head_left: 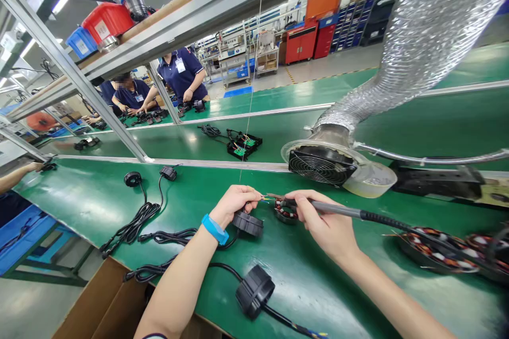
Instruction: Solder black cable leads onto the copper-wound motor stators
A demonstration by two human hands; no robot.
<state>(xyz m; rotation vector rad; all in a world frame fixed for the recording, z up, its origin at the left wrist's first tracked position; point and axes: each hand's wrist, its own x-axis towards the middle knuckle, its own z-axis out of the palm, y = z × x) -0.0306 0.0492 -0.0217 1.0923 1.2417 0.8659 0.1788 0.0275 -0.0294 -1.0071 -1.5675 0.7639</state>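
Observation:
My left hand (237, 202), with a blue band at the wrist, pinches thin coloured wires (264, 198) between thumb and fingertips. Just under it is a round black plastic housing (248, 223) on a black cable. My right hand (324, 222) is wrapped around a soldering iron (334, 208), whose tip points left at the wire ends. Whether tip and wires touch I cannot tell. Below the tip sits a wound motor stator (284, 213), partly covered by my right fingers. Nearer me lies another black housing (255, 291) with its cable and bare wire ends.
A fume extractor (322, 165) with a foil duct (421, 37) stands beyond my right hand. More wound stators (435, 249) lie at right. Coiled black cables (137, 222) lie at left, above a cardboard box (103, 302). Circuit boards (244, 144) rest on the belt. Co-workers sit far left.

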